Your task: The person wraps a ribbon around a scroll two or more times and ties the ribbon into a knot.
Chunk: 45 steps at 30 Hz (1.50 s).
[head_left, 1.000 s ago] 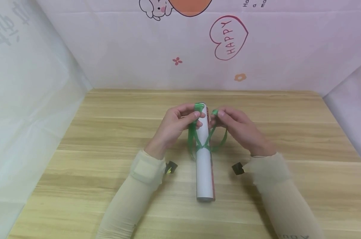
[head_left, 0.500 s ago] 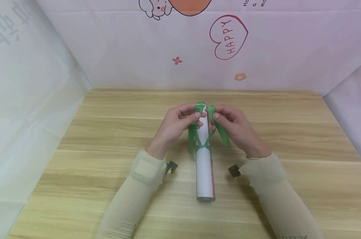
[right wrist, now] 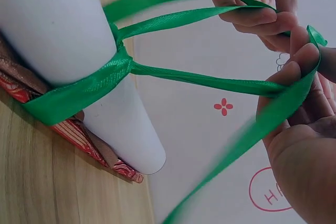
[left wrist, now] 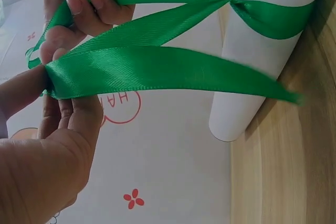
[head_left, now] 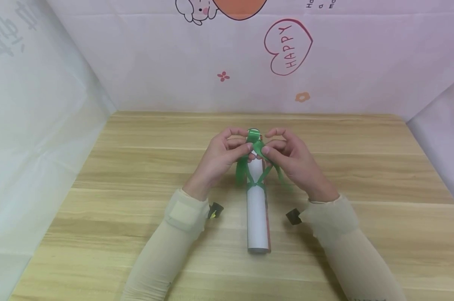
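A white paper roll [head_left: 257, 221] lies lengthwise on the table, with green satin ribbon [left wrist: 278, 20] wrapped round its middle and knotted on top. My left hand [head_left: 223, 156] pinches a folded loop of ribbon between thumb and fingers above the far half; a loose tail [left wrist: 157, 69] hangs from that pinch. Close on the right, my right hand [head_left: 296, 163] holds the other strand at its fingertips, its index finger raised in the head view. In the right wrist view this strand [right wrist: 210, 81] runs from the knot to the fingers and its tail drapes down.
A red patterned strip [right wrist: 79, 137] with brown parts lies along the roll's right side, against the wooden table [head_left: 136, 200]. Dark wrist-camera mounts [head_left: 216, 210] stick inward from both sleeves. A printed white cloth [head_left: 166, 62] stands behind the table's far edge.
My right hand has come left toward the left hand, bringing its ribbon strand across to the left hand's loop. Its index finger has lifted. The left hand and the roll have barely moved.
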Each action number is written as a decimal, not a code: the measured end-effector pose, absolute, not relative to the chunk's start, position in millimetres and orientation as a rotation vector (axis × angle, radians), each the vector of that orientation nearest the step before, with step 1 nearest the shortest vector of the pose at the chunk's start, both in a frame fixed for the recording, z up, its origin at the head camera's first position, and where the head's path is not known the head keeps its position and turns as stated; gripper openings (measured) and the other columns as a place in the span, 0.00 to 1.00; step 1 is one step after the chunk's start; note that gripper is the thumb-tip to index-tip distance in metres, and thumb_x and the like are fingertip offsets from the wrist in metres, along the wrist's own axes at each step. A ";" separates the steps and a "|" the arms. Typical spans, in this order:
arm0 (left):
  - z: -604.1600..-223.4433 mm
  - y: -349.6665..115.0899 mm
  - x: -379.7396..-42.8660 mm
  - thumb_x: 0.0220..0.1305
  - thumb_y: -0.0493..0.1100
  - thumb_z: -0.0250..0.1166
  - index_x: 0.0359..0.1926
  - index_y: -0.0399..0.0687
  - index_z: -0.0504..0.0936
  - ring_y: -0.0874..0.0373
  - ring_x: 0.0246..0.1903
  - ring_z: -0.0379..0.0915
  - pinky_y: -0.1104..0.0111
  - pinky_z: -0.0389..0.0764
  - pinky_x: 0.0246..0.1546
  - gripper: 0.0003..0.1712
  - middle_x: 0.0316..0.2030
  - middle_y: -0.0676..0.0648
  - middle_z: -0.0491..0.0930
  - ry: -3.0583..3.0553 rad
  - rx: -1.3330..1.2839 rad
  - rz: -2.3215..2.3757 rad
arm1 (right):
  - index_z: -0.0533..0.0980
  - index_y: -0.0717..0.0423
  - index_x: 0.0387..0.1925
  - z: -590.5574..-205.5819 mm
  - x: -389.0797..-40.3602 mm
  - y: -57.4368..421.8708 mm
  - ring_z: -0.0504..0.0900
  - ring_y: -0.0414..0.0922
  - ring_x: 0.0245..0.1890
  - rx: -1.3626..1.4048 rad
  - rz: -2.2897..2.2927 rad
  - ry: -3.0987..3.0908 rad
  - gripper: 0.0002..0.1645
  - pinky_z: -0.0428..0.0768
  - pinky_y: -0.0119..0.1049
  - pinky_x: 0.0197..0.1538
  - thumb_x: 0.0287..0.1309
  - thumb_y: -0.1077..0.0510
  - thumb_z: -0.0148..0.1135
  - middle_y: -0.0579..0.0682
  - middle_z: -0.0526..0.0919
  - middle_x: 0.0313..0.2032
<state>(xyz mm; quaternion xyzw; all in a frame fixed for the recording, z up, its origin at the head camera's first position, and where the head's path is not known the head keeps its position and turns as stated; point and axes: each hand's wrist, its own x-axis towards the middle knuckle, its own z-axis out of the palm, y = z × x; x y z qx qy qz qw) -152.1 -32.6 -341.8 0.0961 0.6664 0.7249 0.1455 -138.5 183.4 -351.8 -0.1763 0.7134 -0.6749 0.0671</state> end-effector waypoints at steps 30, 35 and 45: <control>-344.5 -33.7 -150.4 0.74 0.45 0.69 0.54 0.45 0.89 0.55 0.43 0.87 0.70 0.83 0.50 0.13 0.41 0.44 0.90 2.186 0.464 1.791 | 0.83 0.61 0.51 -351.0 -137.6 174.4 0.87 0.40 0.33 -0.457 -1.813 2.561 0.12 0.83 0.28 0.38 0.71 0.60 0.67 0.32 0.88 0.34; -345.3 -32.4 -150.8 0.78 0.45 0.64 0.54 0.42 0.88 0.57 0.44 0.88 0.68 0.84 0.54 0.14 0.45 0.43 0.90 2.186 0.410 1.826 | 0.84 0.62 0.50 -354.2 -138.7 174.3 0.88 0.41 0.34 -0.504 -1.897 2.526 0.11 0.85 0.28 0.41 0.71 0.61 0.67 0.32 0.90 0.37; -346.1 -25.2 -150.2 0.83 0.44 0.54 0.55 0.36 0.81 0.59 0.29 0.83 0.70 0.87 0.39 0.16 0.33 0.42 0.83 2.063 0.285 1.881 | 0.81 0.67 0.50 -357.6 -140.4 173.4 0.83 0.36 0.33 -0.597 -1.901 2.572 0.11 0.83 0.26 0.40 0.76 0.63 0.60 0.35 0.87 0.37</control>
